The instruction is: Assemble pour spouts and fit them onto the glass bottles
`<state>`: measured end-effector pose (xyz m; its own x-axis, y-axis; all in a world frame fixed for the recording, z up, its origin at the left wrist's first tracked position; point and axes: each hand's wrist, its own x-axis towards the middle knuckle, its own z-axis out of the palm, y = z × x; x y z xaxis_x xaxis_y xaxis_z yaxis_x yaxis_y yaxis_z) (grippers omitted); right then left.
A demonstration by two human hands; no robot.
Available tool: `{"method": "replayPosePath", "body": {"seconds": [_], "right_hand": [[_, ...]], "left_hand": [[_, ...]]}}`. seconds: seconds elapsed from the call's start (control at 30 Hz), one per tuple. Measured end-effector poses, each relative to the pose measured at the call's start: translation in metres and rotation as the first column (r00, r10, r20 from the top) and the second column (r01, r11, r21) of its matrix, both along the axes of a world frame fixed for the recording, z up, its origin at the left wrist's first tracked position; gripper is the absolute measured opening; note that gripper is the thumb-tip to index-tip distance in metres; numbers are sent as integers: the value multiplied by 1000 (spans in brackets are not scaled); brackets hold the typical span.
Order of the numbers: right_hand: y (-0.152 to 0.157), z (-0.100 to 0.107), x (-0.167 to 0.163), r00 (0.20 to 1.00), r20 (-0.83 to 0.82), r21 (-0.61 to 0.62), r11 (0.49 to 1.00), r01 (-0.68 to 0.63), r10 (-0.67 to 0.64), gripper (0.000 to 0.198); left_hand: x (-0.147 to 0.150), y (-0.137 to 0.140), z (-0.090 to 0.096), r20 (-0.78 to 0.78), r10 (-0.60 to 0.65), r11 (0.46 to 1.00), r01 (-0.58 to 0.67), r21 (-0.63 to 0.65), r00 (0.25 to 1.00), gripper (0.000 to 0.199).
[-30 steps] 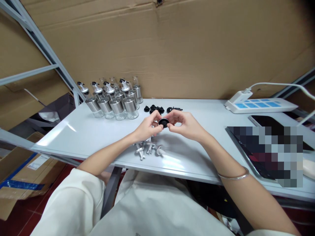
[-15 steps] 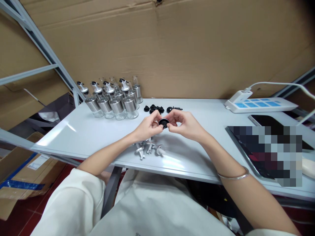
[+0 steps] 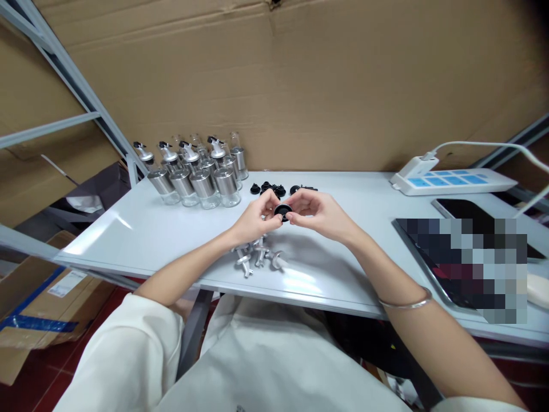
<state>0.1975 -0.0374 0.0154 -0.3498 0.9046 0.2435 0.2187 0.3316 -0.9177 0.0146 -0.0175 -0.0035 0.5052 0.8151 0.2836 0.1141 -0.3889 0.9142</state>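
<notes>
Between the fingertips of my left hand (image 3: 256, 219) and my right hand (image 3: 315, 213) is a round black stopper with a silvery rim (image 3: 283, 212), its hollow dark side turned toward me. Both hands pinch it from opposite sides, thumbs on the near face. Just below my left hand lie several silver pourer spouts (image 3: 259, 252) on the white table. Behind the hands sits a cluster of small black stoppers (image 3: 266, 188), partly covered by my fingers. A few more black pieces (image 3: 295, 189) lie beyond my right hand.
Several glass bottles with steel sleeves (image 3: 203, 186) stand at the back left, some with pourer tops. At the right are a white power strip (image 3: 454, 180), a dark phone (image 3: 472, 214) and a blurred-out tablet-like device (image 3: 412, 246). Cardboard (image 3: 326, 86) walls the back.
The black stopper has shifted slightly left and tilted a little between my fingers. My thumbs have moved a bit on its face. Everything on the table stays put.
</notes>
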Motion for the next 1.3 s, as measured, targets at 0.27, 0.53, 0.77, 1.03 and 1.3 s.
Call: {"method": "replayPosePath", "body": {"seconds": [0.27, 0.53, 0.77, 1.03, 1.3], "right_hand": [[-1, 3, 0, 998, -58, -51, 998, -38, 35, 32], [-1, 4, -1, 998, -60, -50, 999, -9, 6, 27], [0, 2, -1, 1000, -1, 10, 1000, 22, -22, 21], [-1, -2, -2, 997, 78, 46, 999, 3, -6, 19], [6, -2, 7, 998, 35, 2, 998, -60, 60, 28]], "left_hand": [[-4, 3, -1, 58, -76, 996, 78, -45, 995, 32], [-3, 1, 2, 24, -76, 997, 77, -32, 997, 37], [-4, 0, 3, -66, -21, 998, 25, 62, 998, 25], [-5, -2, 8, -247, 59, 964, 9, 266, 967, 18], [-9, 8, -2, -304, 180, 797, 42, 603, 936, 29]]}}
